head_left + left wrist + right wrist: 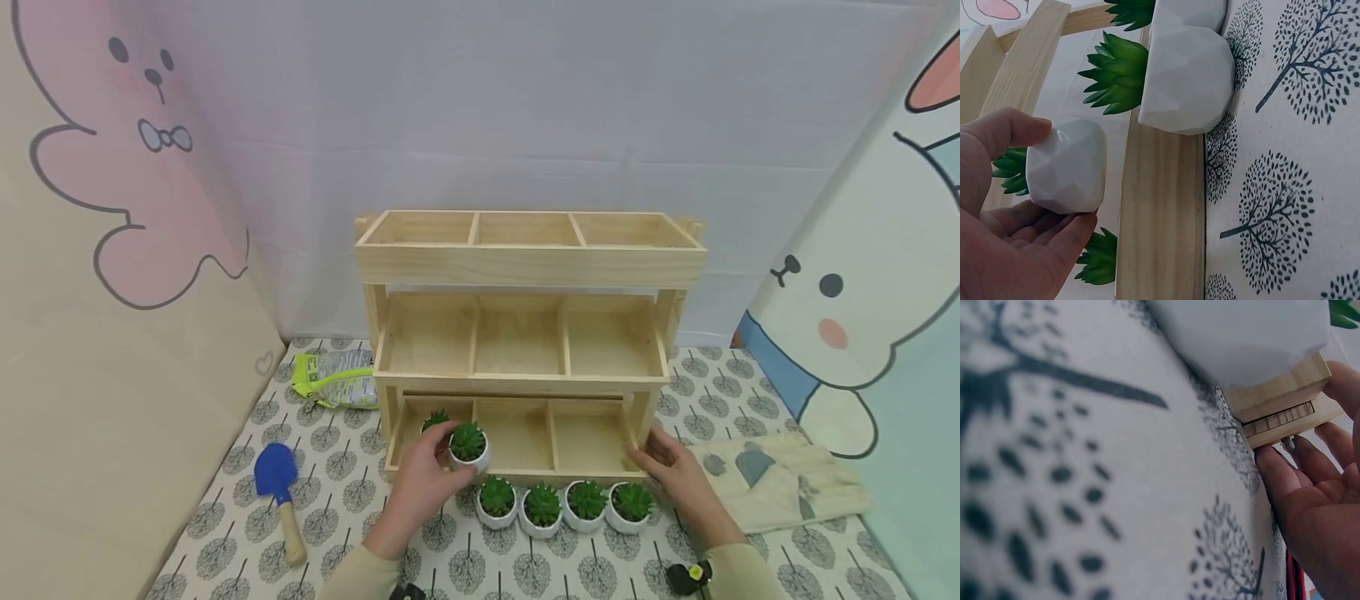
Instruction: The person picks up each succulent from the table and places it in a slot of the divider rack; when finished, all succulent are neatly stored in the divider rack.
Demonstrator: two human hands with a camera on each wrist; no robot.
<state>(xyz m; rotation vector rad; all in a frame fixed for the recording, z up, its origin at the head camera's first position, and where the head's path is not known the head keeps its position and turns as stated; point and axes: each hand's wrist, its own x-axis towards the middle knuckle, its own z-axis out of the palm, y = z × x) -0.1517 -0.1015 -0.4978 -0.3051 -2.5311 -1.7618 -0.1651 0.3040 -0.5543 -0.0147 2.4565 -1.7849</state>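
In the head view my left hand (429, 483) pinches a small succulent (468, 443) in a white faceted pot between thumb and fingers. It is held over the front of the bottom tier of a wooden shelf (525, 265). Another potted succulent (435, 418) stands in that tier's left compartment, partly hidden by the hand. My right hand (678, 479) grips the shelf's lower right corner; the right wrist view shows the thumb and curled fingers around the wooden end (1291, 419). Several more white-potted succulents (541, 507) stand in a row before the shelf.
A blue toy shovel (277, 475) with a wooden handle lies at the left. Behind it, a green and grey plastic bag (337, 379) sits beside the shelf. Pale gloves (780, 483) lie to the right on the tree-patterned cloth (457, 567).
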